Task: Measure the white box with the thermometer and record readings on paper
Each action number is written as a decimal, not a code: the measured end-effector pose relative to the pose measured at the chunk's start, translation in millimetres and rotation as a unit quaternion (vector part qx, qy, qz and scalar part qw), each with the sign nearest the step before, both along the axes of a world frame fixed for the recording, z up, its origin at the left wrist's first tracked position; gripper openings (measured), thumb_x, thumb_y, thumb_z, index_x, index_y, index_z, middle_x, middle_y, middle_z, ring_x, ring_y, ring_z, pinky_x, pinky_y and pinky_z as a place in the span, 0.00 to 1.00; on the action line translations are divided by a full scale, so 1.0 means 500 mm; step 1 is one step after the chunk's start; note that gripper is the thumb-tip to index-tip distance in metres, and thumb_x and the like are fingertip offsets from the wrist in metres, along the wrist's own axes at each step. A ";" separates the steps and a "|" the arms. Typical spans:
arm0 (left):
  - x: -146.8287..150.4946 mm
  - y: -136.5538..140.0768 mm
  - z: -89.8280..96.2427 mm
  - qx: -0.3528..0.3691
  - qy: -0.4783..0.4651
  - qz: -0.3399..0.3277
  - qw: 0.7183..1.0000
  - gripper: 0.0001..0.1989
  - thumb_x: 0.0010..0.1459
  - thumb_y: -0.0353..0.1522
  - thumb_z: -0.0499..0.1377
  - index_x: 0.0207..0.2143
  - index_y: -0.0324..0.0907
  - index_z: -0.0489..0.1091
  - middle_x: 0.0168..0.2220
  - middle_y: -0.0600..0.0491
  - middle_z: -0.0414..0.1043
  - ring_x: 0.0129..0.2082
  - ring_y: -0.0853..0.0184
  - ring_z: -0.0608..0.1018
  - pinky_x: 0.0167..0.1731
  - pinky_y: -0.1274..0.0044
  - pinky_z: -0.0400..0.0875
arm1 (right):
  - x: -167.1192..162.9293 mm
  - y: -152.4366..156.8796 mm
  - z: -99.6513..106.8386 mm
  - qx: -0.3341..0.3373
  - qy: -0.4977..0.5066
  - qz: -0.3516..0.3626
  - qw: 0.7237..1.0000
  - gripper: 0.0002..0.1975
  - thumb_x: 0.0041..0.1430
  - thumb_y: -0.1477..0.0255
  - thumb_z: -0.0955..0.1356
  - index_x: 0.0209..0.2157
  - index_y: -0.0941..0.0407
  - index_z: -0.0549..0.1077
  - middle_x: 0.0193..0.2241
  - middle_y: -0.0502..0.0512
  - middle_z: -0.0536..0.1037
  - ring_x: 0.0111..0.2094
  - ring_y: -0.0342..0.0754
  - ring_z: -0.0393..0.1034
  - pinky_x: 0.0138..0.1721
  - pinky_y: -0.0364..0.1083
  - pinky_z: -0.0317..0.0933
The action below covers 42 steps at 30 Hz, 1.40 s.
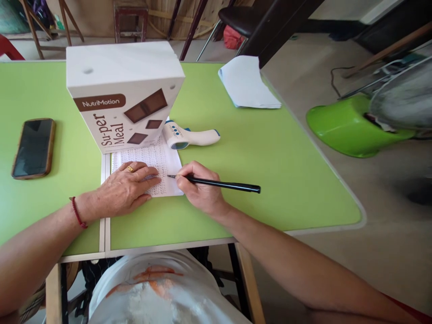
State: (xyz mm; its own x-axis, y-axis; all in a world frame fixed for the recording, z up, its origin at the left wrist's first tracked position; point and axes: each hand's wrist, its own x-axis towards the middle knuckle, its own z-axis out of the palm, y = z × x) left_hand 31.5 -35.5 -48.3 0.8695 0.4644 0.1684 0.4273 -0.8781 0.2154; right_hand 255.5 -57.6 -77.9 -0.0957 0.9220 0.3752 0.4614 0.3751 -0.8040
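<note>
A sheet of paper [172, 171] covered in small handwriting lies on the green table. My left hand [126, 186] rests flat on it, fingers stretched to the right, a gold ring on one finger. In my right hand [202, 186] a black pen [229, 184] is pinched, its tip at the sheet's written area and its back end pointing right. A white NutriMotion box [135, 90] stands upright at the sheet's far end and hides part of it. Beside the box, a white infrared thermometer [192, 136] lies partly over the sheet's upper right edge.
A phone [33, 148] in a brown case lies at the left. Folded white paper [248, 83] sits near the far right edge of the green table [270, 148]. A seam crosses the tabletop under my left hand. A green plastic stool [354, 126] stands off to the right.
</note>
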 end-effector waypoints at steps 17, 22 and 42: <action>-0.001 0.000 0.001 0.002 0.001 -0.001 1.000 0.16 0.65 0.31 0.53 0.53 0.35 0.67 0.54 0.43 0.66 0.51 0.53 0.67 0.52 0.62 0.65 | 0.001 0.001 -0.002 0.027 -0.005 0.004 1.000 0.07 0.52 0.75 0.64 0.22 0.54 0.63 0.16 0.44 0.66 0.18 0.40 0.59 0.21 0.40 0.56; -0.002 0.000 0.000 0.000 0.002 0.001 1.000 0.16 0.65 0.32 0.53 0.53 0.35 0.67 0.54 0.43 0.66 0.51 0.54 0.67 0.52 0.62 0.65 | 0.000 0.000 -0.001 0.023 -0.008 0.001 1.000 0.07 0.52 0.74 0.64 0.22 0.54 0.62 0.16 0.44 0.66 0.17 0.40 0.59 0.20 0.40 0.55; -0.002 0.000 0.000 -0.009 -0.005 0.003 1.000 0.16 0.65 0.33 0.52 0.53 0.36 0.67 0.54 0.43 0.67 0.51 0.54 0.68 0.51 0.62 0.66 | 0.027 0.007 0.001 0.169 -0.168 -0.056 0.970 0.05 0.53 0.79 0.65 0.30 0.55 0.70 0.25 0.50 0.74 0.24 0.43 0.68 0.26 0.43 0.63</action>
